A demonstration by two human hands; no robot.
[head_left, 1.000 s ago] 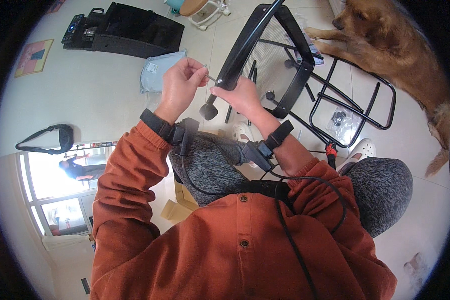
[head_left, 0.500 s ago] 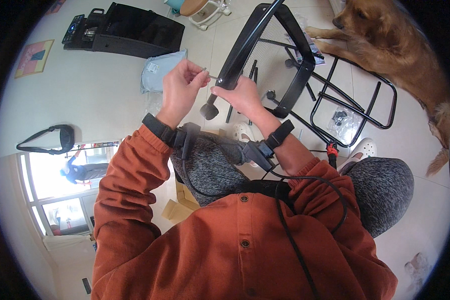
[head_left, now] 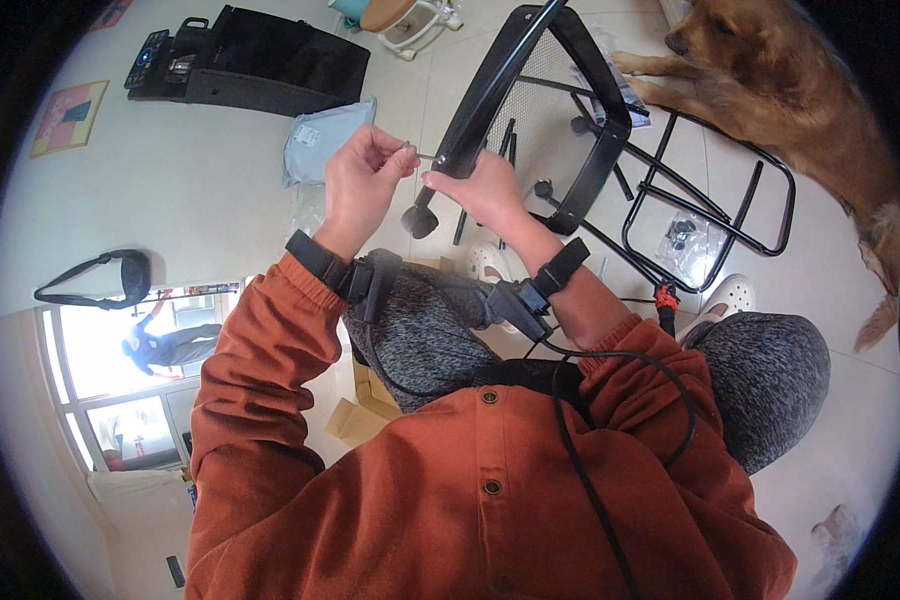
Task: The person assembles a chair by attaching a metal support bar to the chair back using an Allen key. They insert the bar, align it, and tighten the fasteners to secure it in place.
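Observation:
Pinched between the thumb and fingertips of my left hand [head_left: 365,180] is a thin metal hex key [head_left: 426,157]. Its tip meets the side of a black chair frame [head_left: 470,110] with a mesh panel [head_left: 535,115]. My right hand [head_left: 482,187] is closed round the lower end of that frame, thumb on the near side and fingers mostly hidden behind it. A black caster [head_left: 420,222] is at the frame's lower end, just below my hands.
Black tubular frames [head_left: 710,215] and a clear bag of small parts [head_left: 685,240] lie on the floor to the right. A brown dog [head_left: 790,120] lies beyond them. A grey plastic package [head_left: 327,140] is at the left, and an opened cardboard box [head_left: 355,420] sits below my left arm.
The fingers of my left hand have shifted slightly round the hex key, whose tip stays at the frame. My right hand keeps its hold.

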